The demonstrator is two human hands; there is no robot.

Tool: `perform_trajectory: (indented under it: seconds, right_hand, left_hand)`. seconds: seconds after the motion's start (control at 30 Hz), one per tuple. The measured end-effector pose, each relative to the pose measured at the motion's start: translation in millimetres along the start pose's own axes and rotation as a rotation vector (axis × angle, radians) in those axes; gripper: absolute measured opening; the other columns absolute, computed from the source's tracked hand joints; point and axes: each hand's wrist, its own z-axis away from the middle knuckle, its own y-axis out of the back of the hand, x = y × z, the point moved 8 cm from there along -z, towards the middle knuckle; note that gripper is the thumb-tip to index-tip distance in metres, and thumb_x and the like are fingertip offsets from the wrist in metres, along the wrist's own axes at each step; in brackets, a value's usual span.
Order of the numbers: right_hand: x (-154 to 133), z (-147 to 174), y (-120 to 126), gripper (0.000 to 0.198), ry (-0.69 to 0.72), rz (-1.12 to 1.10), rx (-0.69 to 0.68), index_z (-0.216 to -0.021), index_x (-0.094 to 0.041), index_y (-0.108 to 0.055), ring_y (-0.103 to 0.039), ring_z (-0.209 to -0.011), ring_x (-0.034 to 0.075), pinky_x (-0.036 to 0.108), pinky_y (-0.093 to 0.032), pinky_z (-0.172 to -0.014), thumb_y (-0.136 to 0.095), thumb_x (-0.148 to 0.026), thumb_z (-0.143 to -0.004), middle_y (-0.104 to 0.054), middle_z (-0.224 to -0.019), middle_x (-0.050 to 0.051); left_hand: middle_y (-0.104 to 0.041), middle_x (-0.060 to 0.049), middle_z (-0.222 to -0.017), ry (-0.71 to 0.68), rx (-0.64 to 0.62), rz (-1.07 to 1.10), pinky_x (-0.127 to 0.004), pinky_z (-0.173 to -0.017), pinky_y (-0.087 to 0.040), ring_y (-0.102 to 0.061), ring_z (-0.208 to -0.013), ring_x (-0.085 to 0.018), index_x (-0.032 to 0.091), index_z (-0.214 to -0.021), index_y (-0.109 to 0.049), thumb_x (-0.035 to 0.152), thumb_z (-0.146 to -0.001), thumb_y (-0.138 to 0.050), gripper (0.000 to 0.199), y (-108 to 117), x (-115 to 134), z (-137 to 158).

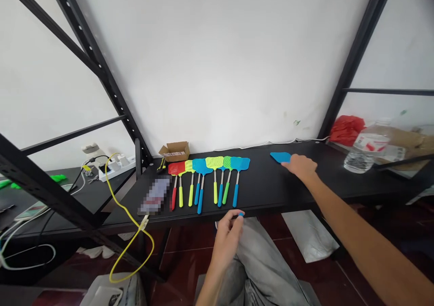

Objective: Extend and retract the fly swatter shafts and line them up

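Note:
My right hand [301,166] is closed at the edge of a blue fly swatter head [280,157], over the right part of the black table; the rest of that swatter does not show. Near the table's front edge, my left hand [228,231] pinches a small blue piece [241,214] between thumb and finger; what it belongs to is hidden. Several fly swatters lie in a row, heads toward the wall: a red one [176,168] at the left end, then yellow, blue and green ones, and a blue one [240,163] at the right end.
Behind the row's left end stands an open cardboard box [175,151]. A water bottle [368,148] and a red plastic bag [347,129] are at the right. Black rack posts rise on both sides. A yellow cable [117,197] hangs over the left front edge.

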Motion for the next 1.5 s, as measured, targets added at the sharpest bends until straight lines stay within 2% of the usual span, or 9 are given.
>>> perform_trajectory:
  seconds: [0.13, 0.33, 0.47, 0.63, 1.07, 1.17, 1.3, 1.4, 1.5]
  right_hand:
    - [37, -3, -21, 0.021, -0.011, -0.274, -0.198, -0.079, -0.011, -0.069, -0.069, -0.093, 0.037, 0.047, -0.054, -0.079, -0.075, -0.03, -0.076, -0.07, -0.086, 0.021]
    - [-23, 68, -19, 0.021, 0.113, -1.443, -0.359, -0.087, -0.017, -0.064, -0.069, -0.064, 0.017, 0.025, -0.057, -0.054, -0.07, -0.037, -0.082, -0.068, -0.08, 0.006]
    - [-49, 106, -11, 0.032, 0.197, -1.617, -0.418, -0.089, -0.02, -0.06, -0.069, -0.061, 0.015, 0.022, -0.056, -0.049, -0.074, -0.046, -0.076, -0.065, -0.079, 0.001]
    - [-41, 106, -6, 0.04, 0.192, -1.696, -0.324, -0.092, -0.022, -0.057, -0.07, -0.065, 0.015, 0.022, -0.057, -0.051, -0.074, -0.053, -0.074, -0.064, -0.082, -0.001]
    - [-67, 146, -15, 0.035, 0.435, -1.482, -0.479, -0.096, -0.022, -0.056, -0.067, -0.07, 0.015, 0.026, -0.056, -0.058, -0.06, -0.054, -0.085, -0.064, -0.084, 0.001]
    - [-61, 129, -25, 0.034, 0.36, -1.471, -0.466, -0.094, -0.021, -0.058, -0.064, -0.064, 0.015, 0.027, -0.054, -0.057, -0.062, -0.053, -0.082, -0.065, -0.079, 0.001]
    - [-18, 60, -26, 0.034, 0.201, -1.096, -0.204, -0.101, -0.02, -0.065, -0.063, -0.061, 0.018, 0.029, -0.051, -0.056, -0.052, -0.047, -0.086, -0.066, -0.075, 0.005]
    - [9, 12, -25, 0.031, 0.181, -0.506, -0.121, -0.098, -0.02, -0.073, -0.067, -0.089, 0.029, 0.037, -0.051, -0.077, -0.052, -0.041, -0.086, -0.07, -0.085, 0.011]
    - [31, -13, -29, 0.036, 0.091, -0.175, -0.122, -0.111, -0.025, -0.073, -0.064, -0.105, 0.037, 0.046, -0.049, -0.084, -0.052, -0.043, -0.087, -0.069, -0.106, 0.016]
  left_hand:
    - [-0.041, 0.004, -0.06, -0.126, -0.071, -0.067, -0.022, -0.051, -0.027, -0.034, -0.054, -0.009, 0.017, -0.099, -0.066, 0.052, -0.09, -0.052, 0.039, -42, 23, -11]
    - [-0.054, -0.001, -0.067, -0.241, 0.07, -0.157, -0.024, -0.057, -0.034, -0.045, -0.063, -0.012, 0.016, -0.098, -0.072, 0.05, -0.089, -0.055, 0.039, -61, 48, -32]
    - [-0.05, 0.0, -0.062, -0.22, 0.093, -0.003, -0.022, -0.05, -0.031, -0.04, -0.055, -0.01, 0.013, -0.105, -0.071, 0.055, -0.087, -0.056, 0.048, -62, 47, -39]
    - [-0.037, 0.006, -0.057, -0.112, 0.005, 0.216, -0.02, -0.042, -0.02, -0.024, -0.045, -0.005, 0.012, -0.113, -0.067, 0.057, -0.086, -0.058, 0.054, -65, 36, -38]
    - [-0.038, 0.006, -0.058, -0.089, 0.011, 0.202, -0.02, -0.039, -0.02, -0.022, -0.04, -0.004, 0.014, -0.091, -0.061, 0.055, -0.089, -0.053, 0.042, -79, 41, -44]
    - [-0.052, 0.001, -0.065, -0.235, 0.048, -0.123, -0.022, -0.048, -0.037, -0.042, -0.048, -0.009, 0.016, -0.096, -0.064, 0.052, -0.094, -0.042, 0.042, -74, 60, -49]
    - [-0.065, -0.011, -0.112, -0.523, 0.18, -0.867, -0.04, -0.092, -0.046, -0.06, -0.103, -0.026, 0.02, -0.118, -0.064, 0.043, -0.095, -0.044, 0.038, -51, 88, -58]
    - [-0.047, -0.011, -0.147, -0.519, 0.205, -1.294, -0.051, -0.11, -0.032, -0.04, -0.136, -0.035, 0.024, -0.139, -0.051, 0.038, -0.094, -0.046, 0.048, -24, 75, -75]
    - [-0.045, -0.006, -0.15, -0.372, 0.193, -1.429, -0.055, -0.112, -0.028, -0.04, -0.137, -0.035, 0.028, -0.146, -0.043, 0.037, -0.098, -0.036, 0.049, 10, 49, -91]
